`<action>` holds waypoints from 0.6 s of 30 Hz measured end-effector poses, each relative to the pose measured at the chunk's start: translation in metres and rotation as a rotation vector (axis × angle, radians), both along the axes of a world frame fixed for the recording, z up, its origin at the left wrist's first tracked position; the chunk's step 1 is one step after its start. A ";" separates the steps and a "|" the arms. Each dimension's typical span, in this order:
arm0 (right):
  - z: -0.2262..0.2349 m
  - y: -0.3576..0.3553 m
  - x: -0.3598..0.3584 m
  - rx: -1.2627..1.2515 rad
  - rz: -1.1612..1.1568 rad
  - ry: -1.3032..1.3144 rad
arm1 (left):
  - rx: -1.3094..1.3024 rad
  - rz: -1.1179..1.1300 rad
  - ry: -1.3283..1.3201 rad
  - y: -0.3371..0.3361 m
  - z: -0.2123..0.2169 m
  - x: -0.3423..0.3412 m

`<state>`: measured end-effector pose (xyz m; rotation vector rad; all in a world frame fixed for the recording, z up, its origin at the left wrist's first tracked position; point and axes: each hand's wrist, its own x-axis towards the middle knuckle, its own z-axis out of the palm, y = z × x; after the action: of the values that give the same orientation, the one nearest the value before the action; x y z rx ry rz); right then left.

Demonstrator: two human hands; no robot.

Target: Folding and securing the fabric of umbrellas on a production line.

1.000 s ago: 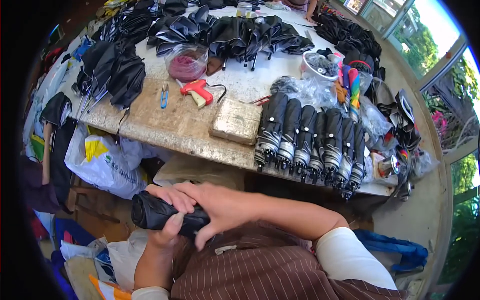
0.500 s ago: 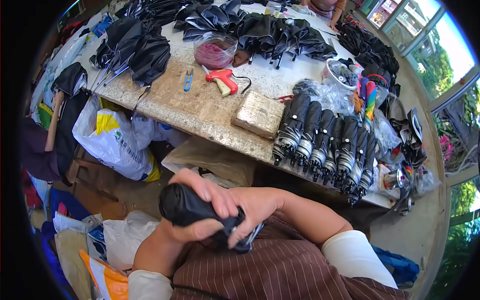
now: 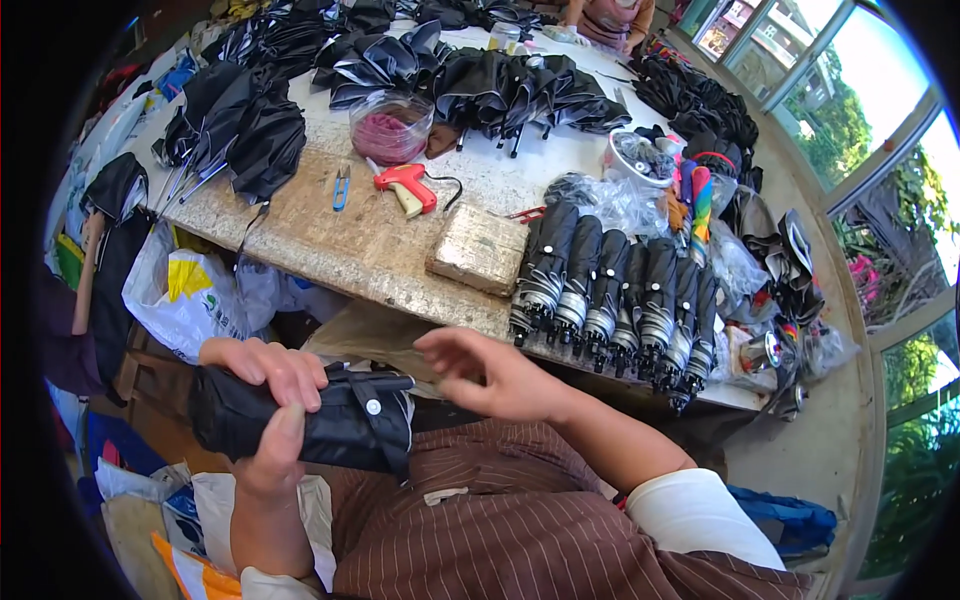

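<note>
My left hand [image 3: 275, 405] is wrapped around a folded black umbrella [image 3: 335, 432], held level in front of my lap. A strap with a pale round snap button crosses the umbrella near its right end. To the right of it is my right hand [image 3: 500, 375], empty, with thumb and fingers apart. A row of folded black umbrellas [image 3: 655, 290] with silvery edges lies on the table's near right part. Left of that row is a worn, tape-covered block [image 3: 478, 250]. Beyond the block lies a red and cream tagging gun [image 3: 408, 187], with blue thread snips [image 3: 342, 188] beside it.
Loose black umbrellas [image 3: 525, 95] cover the far side of the worktable [image 3: 310, 225]. A clear bag of dark pink material [image 3: 390, 137] sits mid-table. White sacks [image 3: 185, 310] stand below the left edge. One person works at far left, another [image 3: 610, 20] across the table.
My right hand has come off the umbrella and opened. My left hand has carried the umbrella leftward and turned it level, showing its strap and snap. The view has shifted slightly.
</note>
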<state>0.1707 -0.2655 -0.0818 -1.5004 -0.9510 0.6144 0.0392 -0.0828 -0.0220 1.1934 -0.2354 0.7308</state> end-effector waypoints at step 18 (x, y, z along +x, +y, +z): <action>0.049 0.010 -0.033 -0.211 0.460 0.679 | 0.372 0.184 -0.192 -0.005 0.022 0.014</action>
<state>0.1379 -0.2551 -0.0333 -1.1134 -0.6991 1.4840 0.0530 -0.0879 0.0002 1.5123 -0.4398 0.9936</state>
